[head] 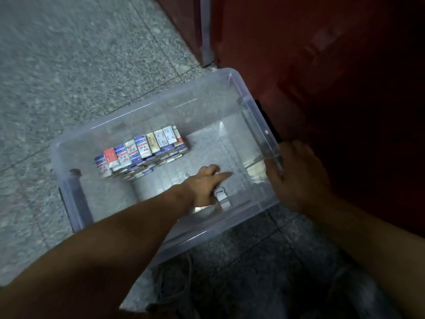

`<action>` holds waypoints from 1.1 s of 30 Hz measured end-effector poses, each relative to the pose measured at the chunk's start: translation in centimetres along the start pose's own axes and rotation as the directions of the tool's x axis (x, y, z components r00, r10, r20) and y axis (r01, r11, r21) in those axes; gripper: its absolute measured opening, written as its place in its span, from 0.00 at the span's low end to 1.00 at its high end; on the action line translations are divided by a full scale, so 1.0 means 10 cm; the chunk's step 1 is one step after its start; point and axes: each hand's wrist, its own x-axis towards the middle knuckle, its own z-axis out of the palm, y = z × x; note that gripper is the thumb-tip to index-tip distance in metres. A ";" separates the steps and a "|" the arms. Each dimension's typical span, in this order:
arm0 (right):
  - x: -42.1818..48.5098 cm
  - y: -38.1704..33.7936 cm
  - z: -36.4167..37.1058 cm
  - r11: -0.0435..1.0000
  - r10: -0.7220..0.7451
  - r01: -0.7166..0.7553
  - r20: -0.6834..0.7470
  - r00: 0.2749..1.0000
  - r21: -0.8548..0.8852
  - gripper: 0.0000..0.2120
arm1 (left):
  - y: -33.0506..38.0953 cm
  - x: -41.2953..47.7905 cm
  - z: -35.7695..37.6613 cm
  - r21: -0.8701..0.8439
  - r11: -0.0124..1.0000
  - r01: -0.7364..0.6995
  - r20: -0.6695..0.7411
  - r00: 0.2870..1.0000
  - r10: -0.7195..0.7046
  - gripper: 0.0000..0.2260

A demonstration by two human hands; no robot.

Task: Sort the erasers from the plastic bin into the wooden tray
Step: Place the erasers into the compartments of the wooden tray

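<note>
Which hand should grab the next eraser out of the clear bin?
Left. The left hand is down inside the plastic bin, beside a white eraser on its floor and near the stacked erasers. The right hand holds the bin's rim.

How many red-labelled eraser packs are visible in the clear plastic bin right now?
1: the red-labelled eraser pack stands second from the left end of the stacked row in the clear plastic bin. More may hide lower down or under the left hand.

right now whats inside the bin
A stacked block of erasers sits in the bin, and the left hand reaches in over a few loose white ones. The palm hides whatever is under it, and the top row covers most of the stack's lower layers.
</note>
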 end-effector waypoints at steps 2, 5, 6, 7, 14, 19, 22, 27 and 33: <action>0.00 0.01 0.02 0.999 0.000 0.000 -0.009 1.000 0.036 0.21 | -0.01 0.08 0.03 0.120 0.989 -0.091 0.003 0.996 0.091 0.40; 0.03 0.04 0.07 0.999 -0.029 0.030 -0.011 1.000 0.045 0.21 | -0.07 0.14 0.07 0.203 0.959 -0.200 0.018 0.980 0.200 0.31; 0.03 0.05 0.08 0.998 -0.040 0.041 -0.011 0.999 0.046 0.21 | -0.08 0.14 0.07 0.211 0.953 -0.218 0.010 0.975 0.221 0.28; 0.04 0.06 0.09 0.997 -0.047 0.048 -0.016 0.999 0.055 0.21 | -0.09 0.15 0.06 0.217 0.950 -0.224 -0.003 0.973 0.231 0.25; 0.03 0.09 0.12 0.991 -0.030 0.030 -0.002 1.000 0.131 0.22 | -0.04 0.16 0.11 0.172 0.946 -0.276 -0.024 0.958 0.284 0.13; 0.02 0.10 0.15 0.987 -0.031 0.032 -0.005 0.999 0.159 0.23 | -0.04 0.14 0.05 -0.034 0.974 -0.223 0.039 0.974 0.225 0.16; 0.03 0.11 0.16 0.986 -0.039 0.040 -0.007 0.999 0.165 0.24 | -0.01 0.17 0.02 -0.078 0.977 -0.199 0.113 0.972 0.207 0.21; 0.03 0.11 0.16 0.984 -0.038 0.038 -0.007 0.999 0.172 0.24 | 0.01 0.23 0.08 -0.128 0.977 -0.169 0.144 0.972 0.187 0.20; 0.03 0.12 0.16 0.982 -0.045 0.045 -0.004 0.999 0.185 0.23 | 0.20 0.21 -0.10 -0.356 0.933 0.049 0.307 0.949 0.068 0.21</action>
